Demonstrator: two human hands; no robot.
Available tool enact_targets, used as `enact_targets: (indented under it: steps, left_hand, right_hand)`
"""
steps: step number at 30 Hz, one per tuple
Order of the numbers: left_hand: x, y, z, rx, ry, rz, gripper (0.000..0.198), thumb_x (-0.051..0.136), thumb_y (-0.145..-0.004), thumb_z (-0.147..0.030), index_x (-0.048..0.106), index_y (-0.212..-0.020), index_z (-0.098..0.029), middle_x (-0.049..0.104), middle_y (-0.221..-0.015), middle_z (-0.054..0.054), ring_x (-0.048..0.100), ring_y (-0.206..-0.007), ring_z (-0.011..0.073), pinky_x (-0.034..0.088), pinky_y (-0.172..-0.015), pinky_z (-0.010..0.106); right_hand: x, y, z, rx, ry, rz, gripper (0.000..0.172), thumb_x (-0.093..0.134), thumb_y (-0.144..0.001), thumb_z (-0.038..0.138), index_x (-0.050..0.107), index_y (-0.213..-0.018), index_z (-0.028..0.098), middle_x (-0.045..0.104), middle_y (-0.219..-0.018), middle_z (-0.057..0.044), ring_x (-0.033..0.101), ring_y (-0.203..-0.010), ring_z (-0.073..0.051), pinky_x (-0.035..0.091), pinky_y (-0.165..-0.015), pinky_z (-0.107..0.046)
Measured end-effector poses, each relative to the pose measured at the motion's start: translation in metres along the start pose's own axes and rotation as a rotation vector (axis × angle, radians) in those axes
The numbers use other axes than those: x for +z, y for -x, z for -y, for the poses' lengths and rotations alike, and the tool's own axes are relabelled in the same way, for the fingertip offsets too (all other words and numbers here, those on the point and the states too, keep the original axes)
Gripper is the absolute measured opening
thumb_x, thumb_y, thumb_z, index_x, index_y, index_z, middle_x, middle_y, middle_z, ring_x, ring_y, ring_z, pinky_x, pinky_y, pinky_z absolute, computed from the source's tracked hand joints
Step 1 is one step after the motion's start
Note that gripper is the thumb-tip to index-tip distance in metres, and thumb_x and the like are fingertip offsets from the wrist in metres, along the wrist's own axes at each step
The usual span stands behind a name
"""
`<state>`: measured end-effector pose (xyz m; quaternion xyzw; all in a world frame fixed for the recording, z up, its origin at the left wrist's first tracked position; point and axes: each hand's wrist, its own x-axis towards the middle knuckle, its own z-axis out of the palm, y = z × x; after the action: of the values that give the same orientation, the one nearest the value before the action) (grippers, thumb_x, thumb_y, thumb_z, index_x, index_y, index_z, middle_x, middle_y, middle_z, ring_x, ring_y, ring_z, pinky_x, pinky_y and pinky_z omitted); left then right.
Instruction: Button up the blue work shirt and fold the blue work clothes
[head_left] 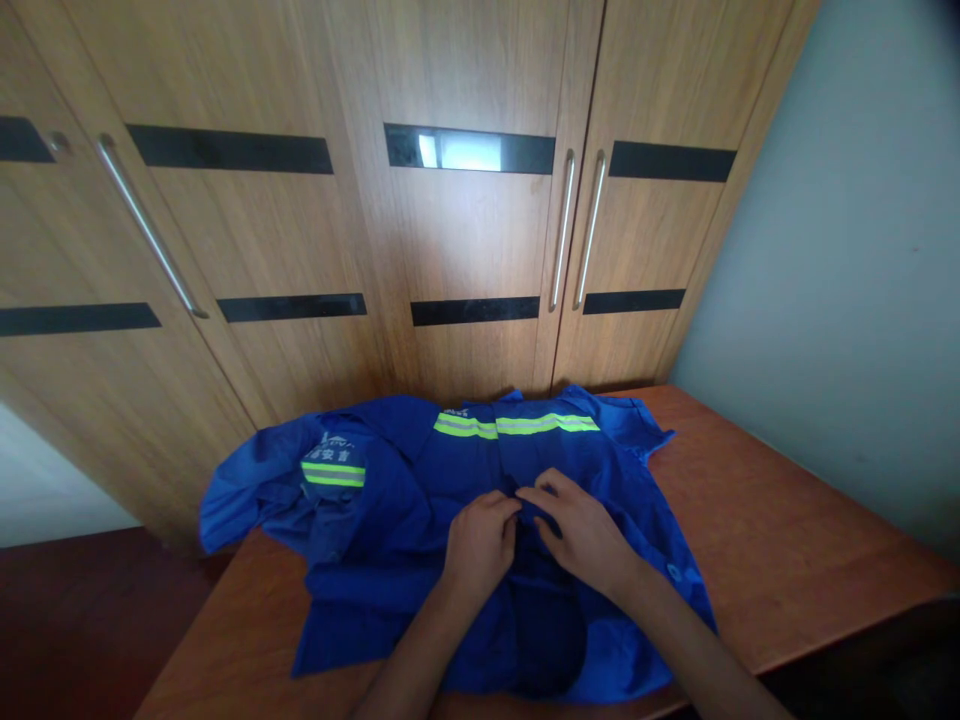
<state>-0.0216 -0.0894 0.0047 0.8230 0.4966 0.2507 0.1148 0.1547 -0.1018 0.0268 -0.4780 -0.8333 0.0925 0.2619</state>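
A blue work jacket [465, 470] with yellow-green and silver reflective stripes lies spread on the wooden table. My left hand [480, 540] is over the middle of its front, fingers pinched together on the cloth near the centre edge. Close beside it, my right hand [581, 530] has its thumb apart from the index finger, and its fingertips reach to the left fingertips. What lies right between the fingertips is too small and dark to make out. Below the hands the cloth gapes in a dark fold [551, 635].
At the left, bunched blue cloth with a reflective stripe [334, 474] and white lettering hangs over the table edge. The reddish-brown table [757, 520] extends to the right. Behind stands a wooden wardrobe [465, 230] with metal handles; a pale wall [840, 300] is at the right.
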Motion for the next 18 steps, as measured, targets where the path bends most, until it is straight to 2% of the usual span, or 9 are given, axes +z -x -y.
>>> enact_targets:
  steps: [9,14,18]
  left_hand:
    - [0.000,0.002,0.001,-0.018,0.041,-0.054,0.029,0.050,-0.083,-0.010,0.068,-0.099,-0.028,0.069,-0.096,0.000,0.062,-0.092,0.0173,0.047,-0.082,0.027]
    - [0.001,0.002,0.002,-0.041,0.066,-0.079,0.028,0.052,-0.083,-0.011,0.068,-0.100,-0.028,0.069,-0.097,-0.001,0.062,-0.095,0.0165,0.046,-0.084,0.026]
    - [0.000,0.002,0.001,-0.076,0.057,-0.080,0.026,0.053,-0.084,-0.013,0.068,-0.099,-0.027,0.069,-0.098,-0.001,0.062,-0.095,0.0171,0.046,-0.084,0.027]
  right_hand:
    - [-0.009,-0.001,-0.002,0.123,0.126,0.129,0.020,0.053,-0.088,0.029,0.065,-0.101,0.020,0.066,-0.098,-0.007,0.059,-0.101,-0.024,0.045,-0.089,-0.033]
    - [-0.018,0.004,-0.006,0.121,0.006,0.267,0.026,0.048,-0.092,0.036,0.068,-0.091,0.020,0.071,-0.091,-0.005,0.065,-0.090,-0.022,0.045,-0.079,-0.029]
    - [-0.029,0.008,-0.003,0.111,-0.025,0.188,0.025,0.044,-0.093,0.025,0.068,-0.095,0.020,0.070,-0.094,-0.006,0.064,-0.090,-0.019,0.043,-0.081,-0.027]
